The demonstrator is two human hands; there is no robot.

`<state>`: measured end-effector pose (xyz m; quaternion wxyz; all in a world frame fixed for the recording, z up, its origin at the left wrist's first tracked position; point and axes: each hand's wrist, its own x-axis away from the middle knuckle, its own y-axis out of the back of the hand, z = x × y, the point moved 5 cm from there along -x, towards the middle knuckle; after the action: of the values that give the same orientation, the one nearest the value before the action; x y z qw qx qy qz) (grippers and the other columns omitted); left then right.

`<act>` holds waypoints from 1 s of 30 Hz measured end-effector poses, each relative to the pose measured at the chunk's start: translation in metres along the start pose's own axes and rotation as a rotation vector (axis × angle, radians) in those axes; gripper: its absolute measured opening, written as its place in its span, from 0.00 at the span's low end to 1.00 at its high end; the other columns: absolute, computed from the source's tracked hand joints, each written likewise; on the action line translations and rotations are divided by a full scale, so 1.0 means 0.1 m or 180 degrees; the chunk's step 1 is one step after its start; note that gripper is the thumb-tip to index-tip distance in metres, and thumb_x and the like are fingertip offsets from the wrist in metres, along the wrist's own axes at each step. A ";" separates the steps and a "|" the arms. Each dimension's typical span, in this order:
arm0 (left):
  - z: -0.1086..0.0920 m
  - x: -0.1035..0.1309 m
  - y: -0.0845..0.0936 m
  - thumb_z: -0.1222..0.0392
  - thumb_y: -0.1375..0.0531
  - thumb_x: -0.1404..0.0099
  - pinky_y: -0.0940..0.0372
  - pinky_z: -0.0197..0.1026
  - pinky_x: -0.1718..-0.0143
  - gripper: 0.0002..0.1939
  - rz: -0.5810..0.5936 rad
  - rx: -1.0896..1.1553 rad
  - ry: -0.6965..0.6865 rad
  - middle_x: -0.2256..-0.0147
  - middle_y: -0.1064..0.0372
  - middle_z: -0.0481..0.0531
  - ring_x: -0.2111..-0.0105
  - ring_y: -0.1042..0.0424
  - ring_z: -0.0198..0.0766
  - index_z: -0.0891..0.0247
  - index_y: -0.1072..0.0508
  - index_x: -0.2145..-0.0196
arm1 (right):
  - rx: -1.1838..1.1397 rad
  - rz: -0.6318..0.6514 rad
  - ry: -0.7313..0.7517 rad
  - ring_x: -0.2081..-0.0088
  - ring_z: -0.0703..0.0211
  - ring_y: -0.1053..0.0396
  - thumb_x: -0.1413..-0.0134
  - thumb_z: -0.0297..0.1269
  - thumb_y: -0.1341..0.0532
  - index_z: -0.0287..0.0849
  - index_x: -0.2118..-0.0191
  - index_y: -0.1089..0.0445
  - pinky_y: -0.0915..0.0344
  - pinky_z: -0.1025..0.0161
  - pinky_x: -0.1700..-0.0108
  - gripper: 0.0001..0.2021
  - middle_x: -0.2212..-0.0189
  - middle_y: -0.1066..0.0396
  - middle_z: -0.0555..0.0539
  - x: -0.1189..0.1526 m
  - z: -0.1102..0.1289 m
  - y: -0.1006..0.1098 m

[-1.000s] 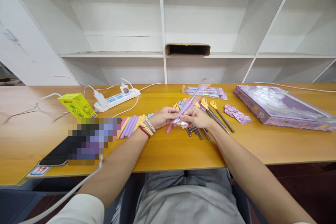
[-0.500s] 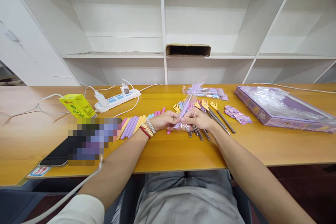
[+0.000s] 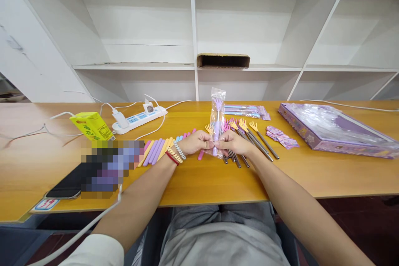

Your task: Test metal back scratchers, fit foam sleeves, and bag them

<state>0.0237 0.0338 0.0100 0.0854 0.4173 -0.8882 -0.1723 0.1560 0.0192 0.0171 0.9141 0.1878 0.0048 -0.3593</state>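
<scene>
A purple back scratcher [image 3: 216,126] stands nearly upright inside a clear plastic bag [image 3: 218,94], its hand-shaped head at the top. My left hand [image 3: 198,143] pinches the lower part of the bagged scratcher from the left. From the right, my right hand [image 3: 234,143] pinches the same spot. Behind and beside my right hand lie several loose back scratchers [image 3: 258,139] with metal rods and yellow or pink heads. Left of my left hand is a row of coloured handle tubes [image 3: 157,150]. Beyond my hands lies a stack of bagged scratchers [image 3: 245,110].
Small purple cards [image 3: 282,137] lie at the right, beside a purple box [image 3: 324,145] with clear bags [image 3: 327,118] in it. At the left are a power strip [image 3: 140,119], a yellow carton [image 3: 92,126] and a phone [image 3: 67,183]. White shelving [image 3: 195,29] rises behind.
The bagged back scratcher has swung from a rightward tilt to nearly upright, and its bag now hangs straighter. Both hands have stayed at almost the same place.
</scene>
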 end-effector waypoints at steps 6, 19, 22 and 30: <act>-0.01 0.00 -0.04 0.46 0.37 0.50 0.41 0.33 0.80 0.18 0.0004 0.0047 0.0008 0.86 0.34 0.50 0.86 0.37 0.30 0.67 0.26 0.80 | -0.0051 0.0009 -0.0044 0.85 0.70 0.43 0.52 0.53 0.41 0.36 0.83 0.35 0.47 0.69 0.80 0.24 0.89 0.37 0.51 -0.01 -0.04 0.00; -0.02 -0.02 -0.04 0.44 0.40 0.46 0.44 0.31 0.84 0.20 -0.0065 0.0019 -0.0022 0.85 0.37 0.49 0.85 0.35 0.32 0.67 0.27 0.79 | -0.0132 -0.0219 0.0061 0.85 0.69 0.43 0.49 0.49 0.41 0.36 0.82 0.34 0.47 0.68 0.80 0.22 0.89 0.37 0.51 0.00 0.02 0.10; -0.05 0.00 -0.05 0.43 0.41 0.46 0.44 0.32 0.83 0.21 -0.0025 0.0038 -0.0029 0.85 0.37 0.48 0.86 0.35 0.31 0.67 0.29 0.79 | -0.0081 -0.0151 0.0047 0.85 0.69 0.43 0.49 0.49 0.41 0.35 0.81 0.33 0.48 0.69 0.80 0.21 0.88 0.37 0.51 0.01 -0.01 0.11; -0.01 0.00 -0.08 0.39 0.47 0.42 0.44 0.30 0.82 0.26 0.0111 0.0101 0.0086 0.84 0.35 0.50 0.86 0.37 0.29 0.68 0.30 0.78 | -0.0052 -0.0020 0.0077 0.85 0.70 0.45 0.48 0.48 0.42 0.36 0.82 0.36 0.49 0.69 0.80 0.21 0.88 0.38 0.52 0.01 -0.06 0.12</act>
<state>0.0296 0.0290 0.0084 0.0937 0.4053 -0.8967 -0.1511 0.1650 0.0282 0.0158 0.9144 0.1847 0.0193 -0.3598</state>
